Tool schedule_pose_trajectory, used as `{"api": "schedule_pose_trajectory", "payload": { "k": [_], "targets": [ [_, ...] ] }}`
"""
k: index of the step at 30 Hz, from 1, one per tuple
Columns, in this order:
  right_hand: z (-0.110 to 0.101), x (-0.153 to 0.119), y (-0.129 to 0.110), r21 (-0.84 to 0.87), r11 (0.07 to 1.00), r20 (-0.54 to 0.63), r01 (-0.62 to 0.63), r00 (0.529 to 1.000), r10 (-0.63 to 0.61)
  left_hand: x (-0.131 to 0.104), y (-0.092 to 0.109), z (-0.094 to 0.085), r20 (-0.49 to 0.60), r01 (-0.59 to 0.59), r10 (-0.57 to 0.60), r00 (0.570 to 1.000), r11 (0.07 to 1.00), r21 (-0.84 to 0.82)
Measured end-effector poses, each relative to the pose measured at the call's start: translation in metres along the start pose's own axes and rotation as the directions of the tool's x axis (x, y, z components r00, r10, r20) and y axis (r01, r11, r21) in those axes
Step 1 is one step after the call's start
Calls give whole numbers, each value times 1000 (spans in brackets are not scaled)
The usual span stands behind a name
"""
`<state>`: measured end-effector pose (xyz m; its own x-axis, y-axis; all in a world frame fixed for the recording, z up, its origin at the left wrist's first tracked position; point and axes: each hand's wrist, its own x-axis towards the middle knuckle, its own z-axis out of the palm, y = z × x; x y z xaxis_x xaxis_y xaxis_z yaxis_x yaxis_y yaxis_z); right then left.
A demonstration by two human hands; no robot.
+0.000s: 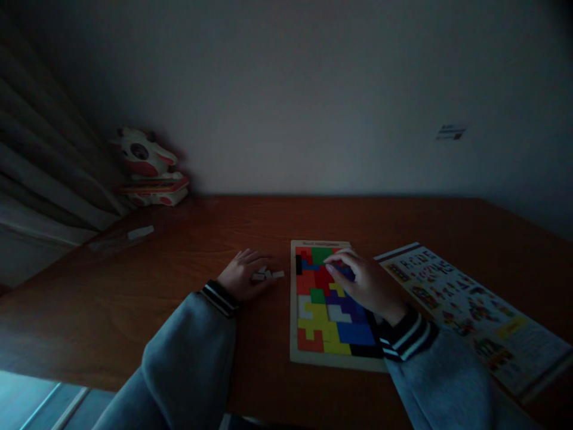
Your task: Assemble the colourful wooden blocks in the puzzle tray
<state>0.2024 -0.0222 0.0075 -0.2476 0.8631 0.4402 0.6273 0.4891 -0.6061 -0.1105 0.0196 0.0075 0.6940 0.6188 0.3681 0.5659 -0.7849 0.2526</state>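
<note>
your right hand rests flat, fingers spread, on the flat wooden puzzle tray of coloured blocks (light, rigid pieces, likely best pinched by their edges), left hand loosely covering small white blocks.

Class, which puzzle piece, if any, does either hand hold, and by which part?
Cannot tell: right hand rests fingertips on puzzle board; left hand lies on white pieces.

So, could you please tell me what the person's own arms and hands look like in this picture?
Both arms wear loose grey-blue sleeves that end in dark ribbed cuffs with pale stripes. The left hand and the right hand are bare, with no gloves; the dim light does not show any rings or a watch.
</note>
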Motion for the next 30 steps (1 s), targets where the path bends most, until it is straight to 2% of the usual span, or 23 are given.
{"api": "schedule_pose_trajectory", "payload": {
  "k": [5,11,13,15,18,21,25,30],
  "targets": [
    [-2,1,2,-8,1000,-24,-17,1000,17,-16,-26,-5,67,4,-2,998,1000,-28],
    [-3,2,-2,-17,999,-12,-40,999,40,-15,-28,5,42,-16,20,999,995,-96],
    [-6,3,-3,-26,998,36,-63,997,64,-15,-27,6,33,-9,13,999,995,-97],
    [-11,2,-2,-32,997,134,-72,988,76,-15,-26,7,15,-4,5,1000,996,-93],
    [-20,0,3,-29,998,306,-64,949,69,-15,-23,7,-5,-10,9,1000,996,-92],
    [-27,-1,5,-31,997,410,-67,909,74,-15,-22,8,-9,-7,6,1000,995,-103],
    [-28,-2,-3,-44,996,465,-82,881,93,-14,-21,8,-10,-7,6,1000,993,-121],
    [-26,-2,-7,-28,998,454,-64,888,70,-12,-18,8,1,0,1,1000,991,-137]
  ]
}}
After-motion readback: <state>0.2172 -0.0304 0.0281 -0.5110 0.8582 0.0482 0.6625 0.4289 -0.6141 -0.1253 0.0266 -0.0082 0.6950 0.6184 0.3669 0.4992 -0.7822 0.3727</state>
